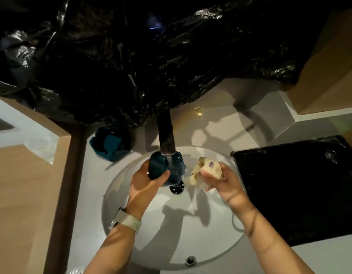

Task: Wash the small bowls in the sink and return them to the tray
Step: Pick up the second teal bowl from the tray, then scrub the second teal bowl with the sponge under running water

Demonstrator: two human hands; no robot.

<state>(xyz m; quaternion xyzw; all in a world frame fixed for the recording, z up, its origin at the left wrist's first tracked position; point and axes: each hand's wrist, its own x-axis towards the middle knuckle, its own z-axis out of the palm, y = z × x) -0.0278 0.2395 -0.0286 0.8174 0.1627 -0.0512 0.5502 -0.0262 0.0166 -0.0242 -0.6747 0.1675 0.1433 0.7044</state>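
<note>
My left hand (145,181) grips a small dark teal bowl (161,167) over the white round sink (131,194), directly under the faucet (166,133). Water runs from the faucet onto the bowl. My right hand (220,179) holds a pale, crumpled sponge or cloth (207,168) just to the right of the bowl, apart from it. More teal bowls (110,144) sit stacked on the counter left of the faucet. The black tray (297,190) lies on the counter to the right of the sink.
Black plastic sheeting (151,56) covers the wall behind the faucet. The drain (177,188) shows below the bowl, and an overflow hole (190,260) sits at the sink's near edge. Wooden panels flank the counter on both sides.
</note>
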